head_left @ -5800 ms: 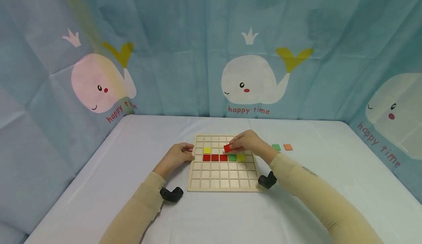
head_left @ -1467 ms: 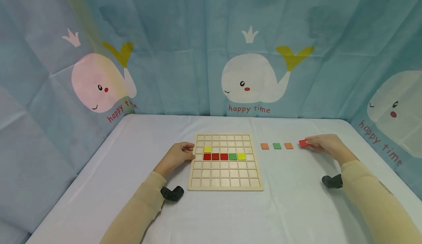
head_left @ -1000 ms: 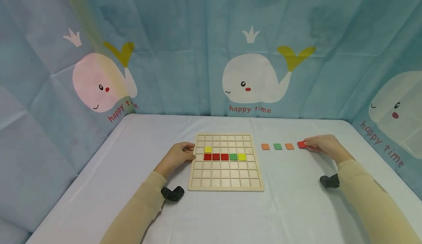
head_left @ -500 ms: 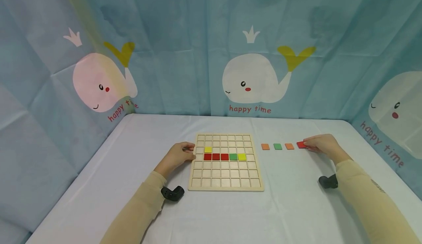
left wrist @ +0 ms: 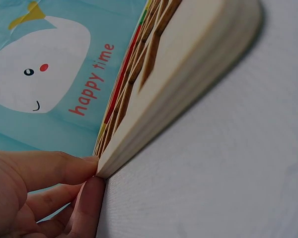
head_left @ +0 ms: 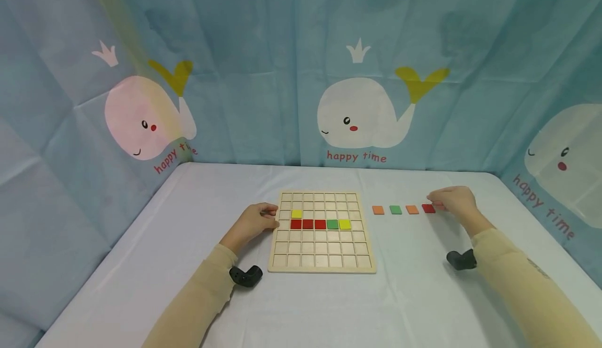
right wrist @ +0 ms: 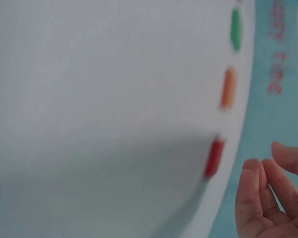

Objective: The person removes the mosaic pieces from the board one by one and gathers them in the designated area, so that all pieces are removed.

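Note:
The wooden grid board (head_left: 322,233) lies on the table, bearing several red, green and yellow square tiles. At its left side is my left hand (head_left: 249,225); thumb and finger hold the board's rim (left wrist: 134,139), seen close up in the left wrist view. My right hand (head_left: 453,201) hovers just behind and right of a red tile (head_left: 428,208) that lies flat on the cloth. In the right wrist view its fingers are loosely bent, the thumb stands apart, and nothing shows between them. That same red tile (right wrist: 214,157) is separate from the fingers.
Left of the loose red tile, an orange tile (head_left: 412,209), a green tile (head_left: 395,209) and another orange tile (head_left: 378,210) form a row right of the board. White cloth (head_left: 320,306) covers the table. A blue whale-print curtain (head_left: 244,102) hangs behind.
My right hand carried the red tile from over the board to the right end of the loose row, then let go and rose slightly. My left hand has stayed at the board's edge.

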The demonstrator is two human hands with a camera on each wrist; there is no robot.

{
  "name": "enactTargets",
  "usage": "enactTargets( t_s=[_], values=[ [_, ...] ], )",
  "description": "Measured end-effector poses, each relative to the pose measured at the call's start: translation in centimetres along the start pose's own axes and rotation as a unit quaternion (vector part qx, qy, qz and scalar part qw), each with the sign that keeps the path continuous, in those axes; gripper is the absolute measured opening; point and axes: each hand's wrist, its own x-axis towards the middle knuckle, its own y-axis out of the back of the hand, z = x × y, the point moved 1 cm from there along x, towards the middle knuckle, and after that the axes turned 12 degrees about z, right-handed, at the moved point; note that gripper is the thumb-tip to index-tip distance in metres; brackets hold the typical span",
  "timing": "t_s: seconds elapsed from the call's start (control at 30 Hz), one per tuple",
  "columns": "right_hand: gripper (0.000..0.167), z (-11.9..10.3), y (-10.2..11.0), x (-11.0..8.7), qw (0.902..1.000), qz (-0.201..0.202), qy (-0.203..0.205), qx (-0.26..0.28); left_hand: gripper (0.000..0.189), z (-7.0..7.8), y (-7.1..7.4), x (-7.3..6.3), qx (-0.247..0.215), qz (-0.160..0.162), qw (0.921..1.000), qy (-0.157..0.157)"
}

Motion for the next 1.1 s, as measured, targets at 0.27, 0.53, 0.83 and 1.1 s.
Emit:
enactTargets(
  t_s=[0.27,0.53,0.83,1.1],
  values=[
    [0.051,-4.4,-3.0,-3.5,0.9957,-0.034,0.085,0.013,0.05,0.0,0.1,0.2,0.008,0.002,1.0,0.002],
    [0.045,-6.5,-6.7,-5.4,0.9925,-0.07,0.094,0.036,0.05,0.0,0.1,0.1,-0.002,-0.001,1.0,0.0],
    [0.037,-8.6,-9.9,-7.0,0.9891,-0.109,0.085,0.052,0.049,0.0,0.1,0.2,-0.004,-0.004,1.0,0.0],
    [0.034,-9.6,-12.1,-8.2,0.9721,-0.156,0.119,0.128,0.047,-0.1,0.0,0.1,-0.011,-0.008,0.9999,-0.001]
  ],
)
